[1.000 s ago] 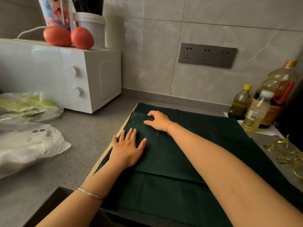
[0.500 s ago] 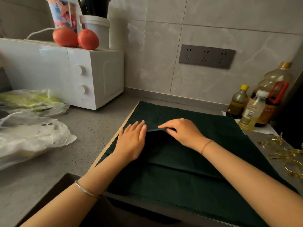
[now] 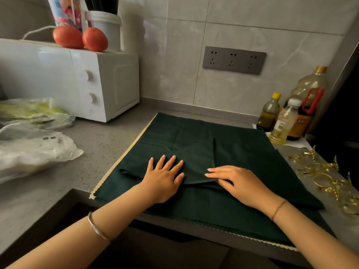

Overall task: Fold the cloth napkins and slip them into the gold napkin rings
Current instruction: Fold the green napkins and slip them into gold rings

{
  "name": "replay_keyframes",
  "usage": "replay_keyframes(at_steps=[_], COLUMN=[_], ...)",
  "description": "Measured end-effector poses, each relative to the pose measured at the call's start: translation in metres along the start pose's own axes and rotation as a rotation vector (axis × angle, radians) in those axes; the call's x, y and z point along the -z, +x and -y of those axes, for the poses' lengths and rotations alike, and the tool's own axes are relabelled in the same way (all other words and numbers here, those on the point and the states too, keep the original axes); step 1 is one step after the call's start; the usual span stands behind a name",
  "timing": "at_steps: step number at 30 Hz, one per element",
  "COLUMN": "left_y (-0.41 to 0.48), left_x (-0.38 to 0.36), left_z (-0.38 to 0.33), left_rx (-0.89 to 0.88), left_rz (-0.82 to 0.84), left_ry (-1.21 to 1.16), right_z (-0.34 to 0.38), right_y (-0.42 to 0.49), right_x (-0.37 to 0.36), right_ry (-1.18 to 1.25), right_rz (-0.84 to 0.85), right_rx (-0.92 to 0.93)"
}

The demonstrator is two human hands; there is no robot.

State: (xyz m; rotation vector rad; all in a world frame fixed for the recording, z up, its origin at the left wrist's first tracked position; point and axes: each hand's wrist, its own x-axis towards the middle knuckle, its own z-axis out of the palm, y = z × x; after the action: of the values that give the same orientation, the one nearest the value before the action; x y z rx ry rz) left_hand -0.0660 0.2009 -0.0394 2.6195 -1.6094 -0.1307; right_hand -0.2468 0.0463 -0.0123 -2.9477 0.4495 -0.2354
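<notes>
Two-handed: pin dark green cloth napkin [image 3: 242,152] with spread left hand [image 3: 163,179] fingers; run right hand [image 3: 239,183] fingers (pressed together) along fold.

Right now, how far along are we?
Done: one flap of the green napkin is folded over. In hand: left hand presses it flat, right hand rests on its scalloped edge. Left: more folds, then the gold napkin rings, lying empty at right.
</notes>
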Motion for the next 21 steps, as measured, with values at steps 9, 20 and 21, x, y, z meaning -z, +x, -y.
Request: replay_keyframes(at_steps=[9,20,21], left_y=[0.019,0.050,0.051], left_x=[0.013,0.003,0.003], left_z=[0.009,0.015,0.015], left_rx=[0.031,0.040,0.037], left_rz=[0.110,-0.056,-0.057], left_ry=[-0.156,-0.148,-0.137], right_z=[0.005,0.020,0.022], right_y=[-0.006,0.056,0.068], right_x=[-0.001,0.000,-0.002], right_ry=[0.062,-0.019,0.000], right_rz=[0.016,-0.184,-0.202], right_rx=[-0.024,-0.112,-0.107])
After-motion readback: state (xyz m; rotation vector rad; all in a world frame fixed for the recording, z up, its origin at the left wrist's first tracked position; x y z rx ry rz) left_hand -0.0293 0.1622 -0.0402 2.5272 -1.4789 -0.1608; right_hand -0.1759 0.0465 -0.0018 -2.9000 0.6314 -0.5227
